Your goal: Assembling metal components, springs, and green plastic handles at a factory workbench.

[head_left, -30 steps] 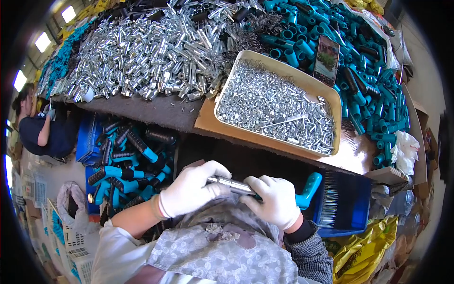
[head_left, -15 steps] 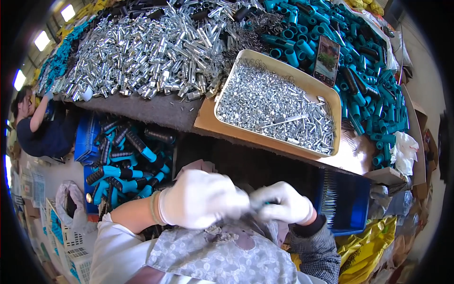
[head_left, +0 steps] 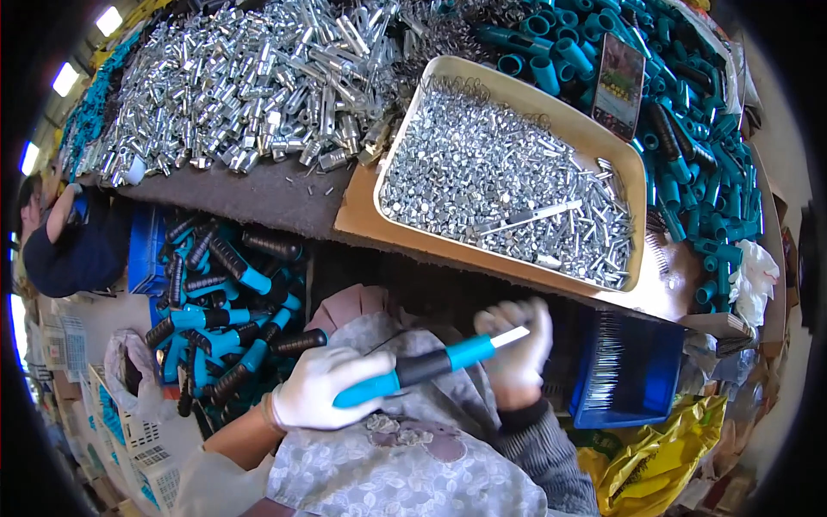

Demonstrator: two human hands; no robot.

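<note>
My left hand [head_left: 320, 389], in a white glove, is wrapped round a teal and black screwdriver-like handle [head_left: 422, 369] at its lower left end. The handle tilts up to the right, and a short bright metal shaft [head_left: 512, 337] sticks out of its far end. Close behind that shaft is my gloved right hand [head_left: 522, 358], raised with its fingers partly bent. Motion smears those fingers, so whether they grip anything is unclear. A grey patterned apron [head_left: 370, 470] covers my lap beneath both hands.
Ahead on the bench stands a cream tray [head_left: 639, 233] of small metal pieces. Heaps of metal fittings [head_left: 250, 95] and teal sleeves [head_left: 719, 198] flank it, with a phone [head_left: 618, 86]. Finished-looking handles [head_left: 228, 319] lie left; a blue bin [head_left: 637, 370] stands right. A person [head_left: 73, 237] sits far left.
My hands were close together and blurred; now they are apart. The left has moved left and down, with the teal and black handle now plainly showing. The view has shifted slightly.
</note>
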